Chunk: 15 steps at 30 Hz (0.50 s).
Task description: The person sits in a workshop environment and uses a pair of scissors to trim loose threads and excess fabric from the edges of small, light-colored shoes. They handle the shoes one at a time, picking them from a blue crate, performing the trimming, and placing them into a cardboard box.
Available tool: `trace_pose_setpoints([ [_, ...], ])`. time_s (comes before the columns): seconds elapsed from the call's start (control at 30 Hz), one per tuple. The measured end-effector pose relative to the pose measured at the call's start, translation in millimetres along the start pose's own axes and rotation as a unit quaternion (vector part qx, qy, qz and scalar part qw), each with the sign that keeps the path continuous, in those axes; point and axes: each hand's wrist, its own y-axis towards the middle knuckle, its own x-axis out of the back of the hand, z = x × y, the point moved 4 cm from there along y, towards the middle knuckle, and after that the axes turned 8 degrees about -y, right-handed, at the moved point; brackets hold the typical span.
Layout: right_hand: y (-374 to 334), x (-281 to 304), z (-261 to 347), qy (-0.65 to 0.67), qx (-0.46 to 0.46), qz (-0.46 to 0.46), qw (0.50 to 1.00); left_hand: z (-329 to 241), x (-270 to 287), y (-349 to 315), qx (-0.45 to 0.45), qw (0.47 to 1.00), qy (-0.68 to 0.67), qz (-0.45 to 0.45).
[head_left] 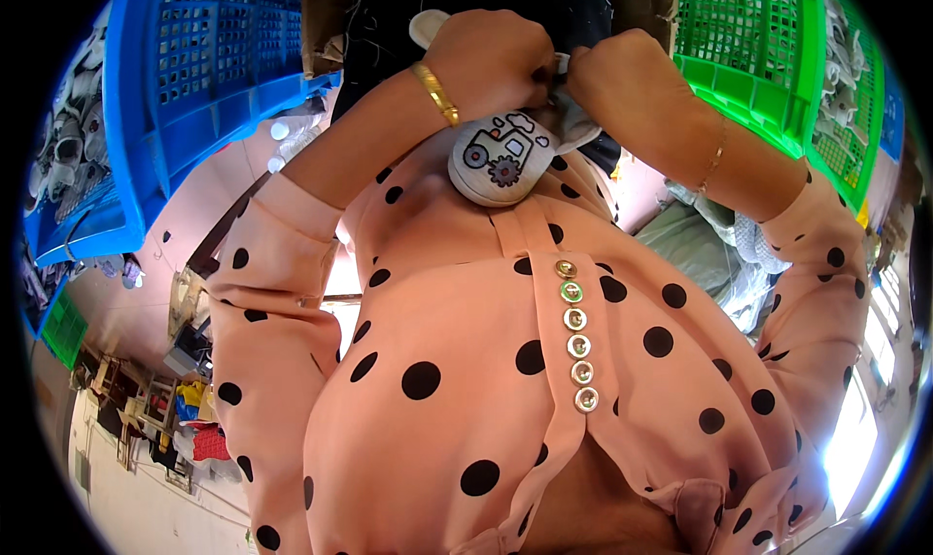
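A small light-grey baby shoe [501, 161] with an embroidered tractor on its toe hangs just in front of my body, toe toward me. My left hand [491, 64], a gold bracelet at its wrist, is closed in a fist at the shoe's upper end. Close beside it, my right hand [627, 79] is closed too, its fingertips pinched at a pale edge by the shoe's opening. The fingers hide most of what they grip. A white rounded piece [428, 28] sticks out behind my left hand; I cannot tell whether it belongs to a second shoe.
On the left stands a blue plastic crate [136, 118], with many grey shoes [68, 152] beyond its wall. A green crate [748, 59] is on the right, more pale shoes [841, 88] beside it. Clear plastic wrapping [695, 249] lies below my right forearm. Dark cloth [389, 30] lies behind my hands.
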Motion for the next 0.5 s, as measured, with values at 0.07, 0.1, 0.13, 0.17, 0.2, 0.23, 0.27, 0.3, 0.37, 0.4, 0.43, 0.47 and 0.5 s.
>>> trace_pose_setpoints([
  [0.07,-8.3,4.1,-5.4,0.032,-0.034,-0.026,0.999,7.4,8.5,-7.6,0.023,0.991,-0.117,-0.067],
  [0.1,-16.5,8.9,-9.8,0.073,-0.068,-0.059,0.993,10.7,12.5,-11.8,0.034,0.979,-0.175,-0.1],
  [0.13,-23.8,11.1,-14.7,0.113,-0.102,-0.091,0.984,11.2,15.6,-15.9,0.042,0.978,-0.173,-0.112],
  [0.17,-29.1,7.3,-19.7,0.163,-0.124,-0.091,0.975,10.2,19.9,-21.1,0.052,0.976,-0.168,-0.124],
  [0.2,-34.6,2.2,-24.5,0.212,-0.146,-0.091,0.962,9.1,23.5,-24.8,0.062,0.975,-0.164,-0.137],
  [0.23,-38.0,-1.6,-27.6,0.26,-0.167,-0.09,0.947,8.9,26.5,-27.0,0.066,0.964,-0.193,-0.169],
  [0.27,-39.2,-10.2,-24.8,0.397,-0.183,-0.055,0.898,9.4,27.6,-28.4,0.07,0.952,-0.221,-0.201],
  [0.3,-41.0,-18.8,-17.5,0.525,-0.194,-0.017,0.828,9.0,29.1,-30.2,0.075,0.937,-0.248,-0.233],
  [0.37,-46.5,-21.3,-4.7,0.722,-0.217,0.034,0.656,-4.8,39.0,-33.1,0.075,0.916,-0.282,-0.274],
  [0.4,-45.6,-22.7,0.5,0.75,-0.227,0.008,0.621,-11.3,46.8,-32.8,0.073,0.905,-0.3,-0.291],
  [0.43,-43.3,-28.6,9.8,0.776,-0.235,-0.019,0.584,-14.8,56.5,-31.5,0.074,0.903,-0.293,-0.306],
  [0.47,-41.0,-30.3,15.6,0.801,-0.241,-0.044,0.546,-17.3,66.5,-31.9,0.077,0.9,-0.286,-0.321],
  [0.5,-39.8,-26.2,14.1,0.823,-0.267,-0.074,0.497,-17.0,73.1,-33.2,0.081,0.896,-0.279,-0.335],
])
